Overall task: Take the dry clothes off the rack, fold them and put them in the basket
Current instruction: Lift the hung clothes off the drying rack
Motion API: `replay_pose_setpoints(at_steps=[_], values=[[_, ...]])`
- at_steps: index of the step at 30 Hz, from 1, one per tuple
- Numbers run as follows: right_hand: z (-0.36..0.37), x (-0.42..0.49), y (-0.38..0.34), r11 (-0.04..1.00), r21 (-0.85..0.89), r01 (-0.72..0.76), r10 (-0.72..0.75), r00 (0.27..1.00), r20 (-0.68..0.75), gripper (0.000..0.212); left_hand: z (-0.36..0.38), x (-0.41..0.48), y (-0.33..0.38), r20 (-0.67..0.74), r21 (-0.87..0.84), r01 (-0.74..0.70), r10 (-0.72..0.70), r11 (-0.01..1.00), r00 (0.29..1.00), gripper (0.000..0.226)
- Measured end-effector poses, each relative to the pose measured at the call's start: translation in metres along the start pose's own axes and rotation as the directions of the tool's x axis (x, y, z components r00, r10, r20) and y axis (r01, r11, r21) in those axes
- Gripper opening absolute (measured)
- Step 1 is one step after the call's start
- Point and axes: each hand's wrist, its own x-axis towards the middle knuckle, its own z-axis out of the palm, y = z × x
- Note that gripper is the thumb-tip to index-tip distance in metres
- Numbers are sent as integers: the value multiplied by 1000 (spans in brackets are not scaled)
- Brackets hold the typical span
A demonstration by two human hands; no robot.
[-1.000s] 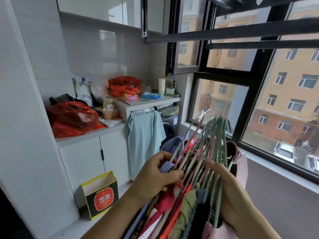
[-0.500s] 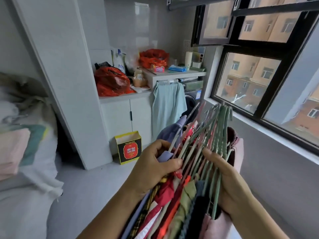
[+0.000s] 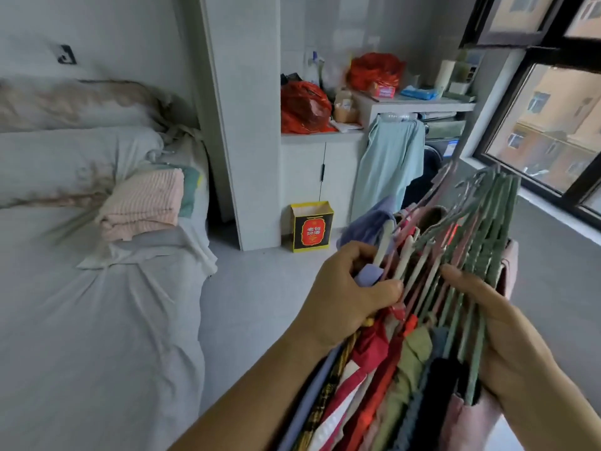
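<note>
1. Your left hand is closed round the near-left side of a thick bunch of hangers, with the thumb laid across their necks and the fingers curled in.
2. Your right hand clasps the right side of the same bunch, thumb over the green hangers. Its fingers are hidden behind the bundle, so you cannot see how far they wrap.
3. The clothes are all on those hangers, hanging down between your forearms: red, olive, dark, pink and plaid pieces pressed together.
4. Judged from this, the first part looks done for this armful, since the clothes are in your hands and no rack is in view.
5. What is left is nearly everything else. No piece has been slipped off its hanger, none is folded, and no basket can be seen.
6. The bed lies to your left with a folded pink blanket on it, and it would probably serve as a folding surface.
7. A pale green garment hangs at the cabinet shelf ahead. Whether it belongs to the job cannot be told.
</note>
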Motion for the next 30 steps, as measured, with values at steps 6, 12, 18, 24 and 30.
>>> replay_pose_setpoints(at_steps=[6,12,18,24,30], values=[[45,-63,55,998,-47,-31,30,999,-9,30,-46,-94,15,-28,24,-40,41,999,999,41],[91,-138,96,997,-25,-66,69,988,138,32,-73,-198,35,-136,96,-46,59,994,989,32],[122,-233,145,990,-137,42,-22,990,142,40,-92,-319,53,-227,95,-71,91,993,970,28],[172,-318,196,989,-125,-75,106,957,269,50,-128,-444,73,-318,83,-42,66,996,946,19],[259,-385,258,980,-110,-166,199,859,472,31,-199,-553,83,-470,114,-24,76,993,879,23]])
